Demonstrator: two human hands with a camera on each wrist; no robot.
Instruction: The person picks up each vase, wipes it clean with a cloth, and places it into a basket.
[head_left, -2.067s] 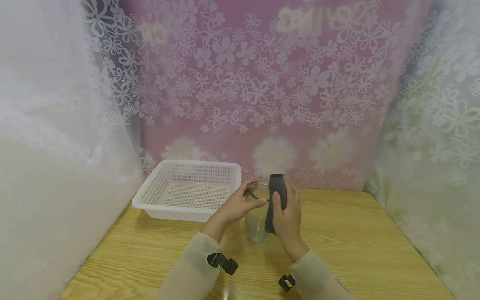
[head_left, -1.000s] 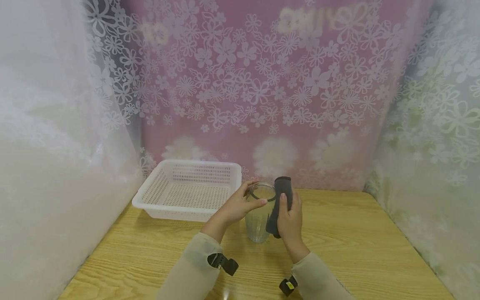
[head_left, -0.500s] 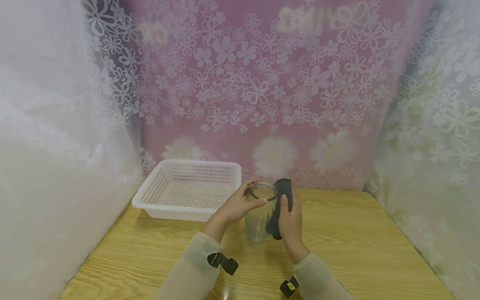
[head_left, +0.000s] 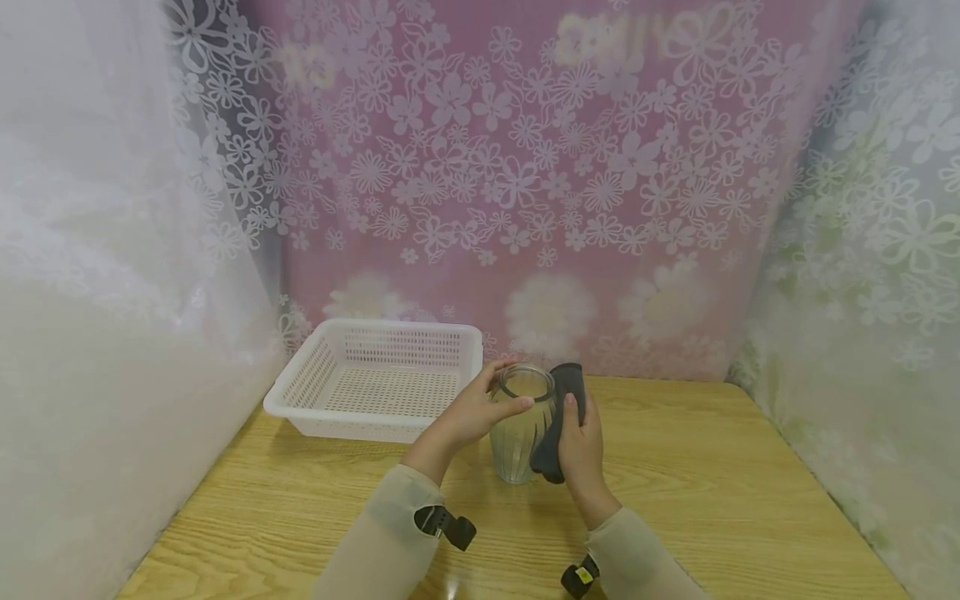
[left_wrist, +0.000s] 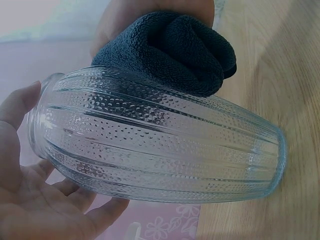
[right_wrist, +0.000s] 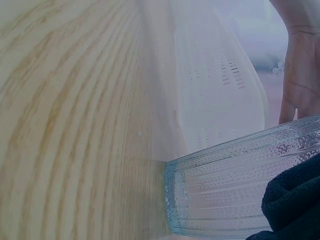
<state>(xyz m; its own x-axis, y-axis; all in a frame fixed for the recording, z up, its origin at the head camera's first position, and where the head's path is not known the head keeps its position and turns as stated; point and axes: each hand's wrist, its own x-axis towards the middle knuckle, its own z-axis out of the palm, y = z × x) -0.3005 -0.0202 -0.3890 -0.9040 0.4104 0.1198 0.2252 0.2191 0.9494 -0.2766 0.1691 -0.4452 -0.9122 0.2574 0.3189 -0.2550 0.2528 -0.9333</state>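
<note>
A clear ribbed glass vase (head_left: 517,442) with a dotted texture stands upright on the table. My left hand (head_left: 474,410) holds it around the neck, the thumb at the rim and the fingers on the far side, as the left wrist view also shows. On the vase's right side lies a folded dark grey cloth (left_wrist: 165,52), pressed against the glass. My right hand (head_left: 583,437) grips that cloth, thumb on the near face; most of its fingers are hidden behind it. In the right wrist view the vase's base (right_wrist: 172,197) meets the wood.
A white perforated plastic basket (head_left: 281,404) sits at the back left of the wooden table (head_left: 697,483), close to my left hand. Flowered plastic sheets (head_left: 540,192) hang behind the table and along both sides.
The cloth has shifted right from in front of the vase's rim to its right side, then slid slightly lower with my right hand. My left hand and the vase stay put.
</note>
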